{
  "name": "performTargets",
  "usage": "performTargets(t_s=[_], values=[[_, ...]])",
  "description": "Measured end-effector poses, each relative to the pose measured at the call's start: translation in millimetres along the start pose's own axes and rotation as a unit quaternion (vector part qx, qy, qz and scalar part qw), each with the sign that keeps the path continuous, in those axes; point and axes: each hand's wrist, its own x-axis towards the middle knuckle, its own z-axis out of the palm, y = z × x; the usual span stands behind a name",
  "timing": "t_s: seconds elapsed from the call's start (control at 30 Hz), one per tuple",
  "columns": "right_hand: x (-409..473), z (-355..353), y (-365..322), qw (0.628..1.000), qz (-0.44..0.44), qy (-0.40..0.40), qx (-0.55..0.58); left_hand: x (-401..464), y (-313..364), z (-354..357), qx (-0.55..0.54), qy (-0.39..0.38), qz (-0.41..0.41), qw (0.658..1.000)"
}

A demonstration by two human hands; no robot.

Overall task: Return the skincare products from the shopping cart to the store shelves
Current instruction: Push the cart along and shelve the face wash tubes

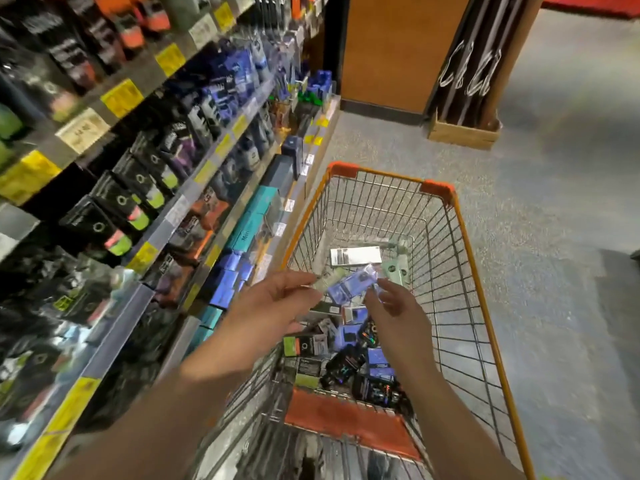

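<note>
Both hands, left and right, pinch a blurred purple-blue packet above the cart

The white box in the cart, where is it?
The white box lies flat on the shopping cart floor toward its far end, beyond both hands.

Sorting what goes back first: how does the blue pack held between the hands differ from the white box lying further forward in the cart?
The blue pack is held above the cart, pinched by the left hand and right hand; the white box lies untouched on the cart floor. The pack is blue-violet and tilted; the box is white with a dark patch and lies flat. Both are small rectangular packages.
</note>
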Motion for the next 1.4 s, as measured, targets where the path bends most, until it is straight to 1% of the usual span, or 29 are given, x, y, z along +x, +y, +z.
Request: performTargets(t_s=[0.17,0.27,0.53,0.67,0.8,0.93,1.17,1.23,1.3,1.4], values=[[49.1,16.7,47.2,1.000,0.027,-0.009,-0.010,51.8,-18.7,19.4,-0.026,0.035,-0.058,0.997],[79.0,33.1,73.7,0.999,0.025,-0.035,-0.031,83.9,-36.3,28.5,-0.028,0.048,-0.089,0.994],[151.6,89.0,132.3,0.979,-0.018,-0.107,-0.171,152.8,-79.2,64.8,-0.058,0.091,-0.139,0.984],[179.1,113.5,163.4,0.956,-0.049,-0.145,-0.249,176.1,-95.1,71.4,-0.076,0.124,-0.153,0.978],[201.2,132.2,188.3,0.931,-0.079,-0.149,-0.323,193.3,-114.3,71.4,-0.101,0.151,-0.165,0.969],[228.1,149.6,205.7,0.899,-0.103,-0.172,-0.389,207.7,-131.9,77.2,-0.120,0.185,-0.184,0.958],[270.9,181.7,222.4,0.858,-0.199,-0.165,-0.444,225.3,-154.1,81.8,-0.153,0.188,-0.239,0.940],[279.0,190.9,223.4,0.839,-0.208,-0.187,-0.467,228.1,-160.3,81.5,-0.164,0.184,-0.250,0.936],[283.6,199.3,225.3,0.827,-0.198,-0.208,-0.484,230.7,-164.7,80.3,-0.170,0.186,-0.257,0.933],[285.1,205.8,228.5,0.800,-0.193,-0.208,-0.529,234.1,-168.6,78.6,-0.161,0.196,-0.268,0.930]])
